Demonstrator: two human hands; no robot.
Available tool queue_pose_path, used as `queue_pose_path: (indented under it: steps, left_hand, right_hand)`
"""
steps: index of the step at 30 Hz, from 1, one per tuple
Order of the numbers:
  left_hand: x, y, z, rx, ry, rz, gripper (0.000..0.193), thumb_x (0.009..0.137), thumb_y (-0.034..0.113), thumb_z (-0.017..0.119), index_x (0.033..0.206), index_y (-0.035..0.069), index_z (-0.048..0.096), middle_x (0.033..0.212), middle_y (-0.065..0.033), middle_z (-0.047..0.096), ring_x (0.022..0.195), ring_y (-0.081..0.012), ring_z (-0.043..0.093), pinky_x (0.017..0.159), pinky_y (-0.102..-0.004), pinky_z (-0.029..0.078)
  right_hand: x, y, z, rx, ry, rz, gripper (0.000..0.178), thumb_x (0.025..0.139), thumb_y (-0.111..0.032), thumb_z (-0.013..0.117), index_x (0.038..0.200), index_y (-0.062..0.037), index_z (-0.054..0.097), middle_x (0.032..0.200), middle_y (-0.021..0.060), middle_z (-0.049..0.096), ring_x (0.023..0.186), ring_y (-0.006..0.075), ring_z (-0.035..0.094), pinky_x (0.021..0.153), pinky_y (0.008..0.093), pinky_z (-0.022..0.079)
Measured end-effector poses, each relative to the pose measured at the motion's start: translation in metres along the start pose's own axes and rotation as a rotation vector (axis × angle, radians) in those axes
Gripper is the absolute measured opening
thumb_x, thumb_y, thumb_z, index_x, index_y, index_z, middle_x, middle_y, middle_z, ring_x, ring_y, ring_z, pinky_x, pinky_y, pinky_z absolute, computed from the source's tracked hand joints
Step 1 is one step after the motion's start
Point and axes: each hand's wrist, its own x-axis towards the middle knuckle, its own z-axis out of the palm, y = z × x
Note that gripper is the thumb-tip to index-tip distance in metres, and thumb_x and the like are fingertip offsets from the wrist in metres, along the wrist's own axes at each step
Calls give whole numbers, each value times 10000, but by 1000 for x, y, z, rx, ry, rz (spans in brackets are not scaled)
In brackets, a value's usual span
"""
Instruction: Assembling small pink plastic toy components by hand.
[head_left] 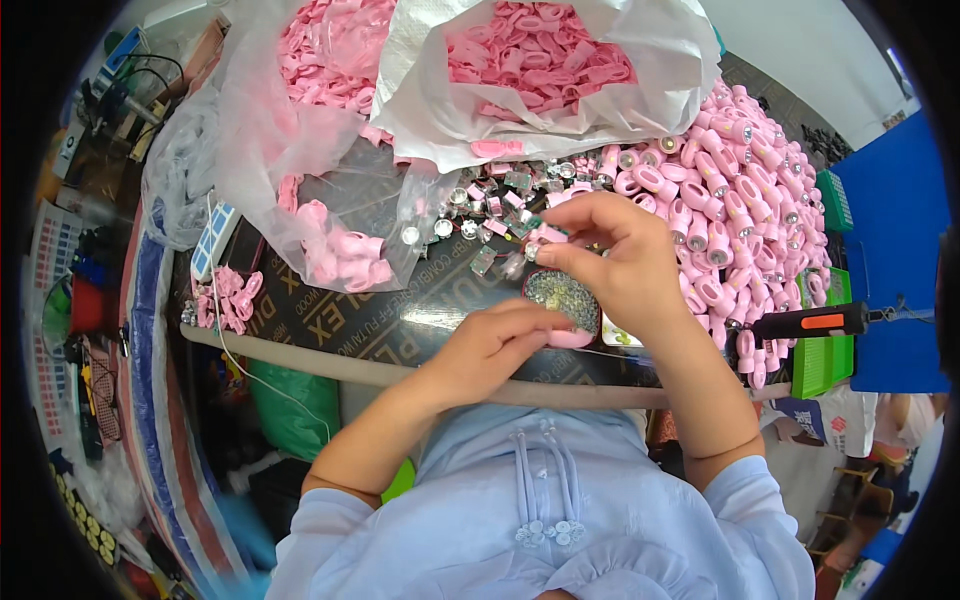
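Low over the near part of the dark table, my left hand [485,350] is closed on a pink plastic shell [570,339]. My right hand [615,245], a little farther off and to the right, pinches a small light module [541,240] with a pink body, a green circuit board and a shiny lens. Between the hands stands a round container [562,292] of tiny silvery metal parts. Loose light modules [492,206] lie scattered beyond my right hand. My left palm is hidden from view.
Finished-looking pink finger-shaped lights [745,200] form a big heap at right. A black-and-orange electric screwdriver [812,322] hangs beside a green basket [840,350]. A white sack [420,90] of pink shells and a clear plastic bag [255,150] stand at the back.
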Motion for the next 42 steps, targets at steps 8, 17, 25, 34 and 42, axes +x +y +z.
queue_pose_path:
  steps: [8, 17, 25, 34, 42]
  left_hand:
    - [-3, -27, 15, -698, 345, -110, 248, 901, -75, 644, 1126, 5, 576, 1104, -61, 631, 1028, -120, 614, 901, -262, 510]
    - [-5, -25, 12, -699, 328, -103, 199, 883, -87, 661, 1069, -19, 643, 1203, -90, 581, 1075, -153, 613, 962, -288, 510]
    - [-5, -33, 15, -744, 429, -60, 203, 875, -91, 670, 1061, -12, 655, 1158, -94, 612, 1035, -146, 625, 927, -275, 524]
    - [-7, -36, 16, -740, 473, -38, 202, 861, -94, 688, 1043, -13, 659, 1147, -113, 631, 1038, -161, 635, 935, -286, 524]
    - [-5, -29, 26, -910, 567, -12, 177, 876, -87, 672, 1035, -11, 660, 1142, -118, 646, 1049, -175, 637, 949, -294, 518]
  right_hand:
    - [-18, 20, -14, 193, -382, 511, 234, 846, 22, 731, 1075, 44, 686, 938, 77, 719, 828, 105, 680, 746, 236, 553]
    - [-24, 16, -17, 273, -387, 543, 223, 850, 34, 723, 1069, 54, 687, 960, 90, 720, 862, 123, 691, 771, 247, 565]
    - [-32, 26, -6, 344, -296, 492, 218, 838, -39, 761, 1030, 53, 714, 869, 61, 722, 785, 70, 665, 694, 215, 546]
    - [-32, 21, -5, 305, -366, 468, 288, 842, 63, 720, 1127, 62, 675, 1040, 106, 701, 960, 141, 677, 846, 255, 569]
    - [-47, 23, 6, -225, -188, -269, 413, 715, -43, 822, 1097, -16, 668, 1095, 160, 651, 991, 350, 644, 861, 393, 533]
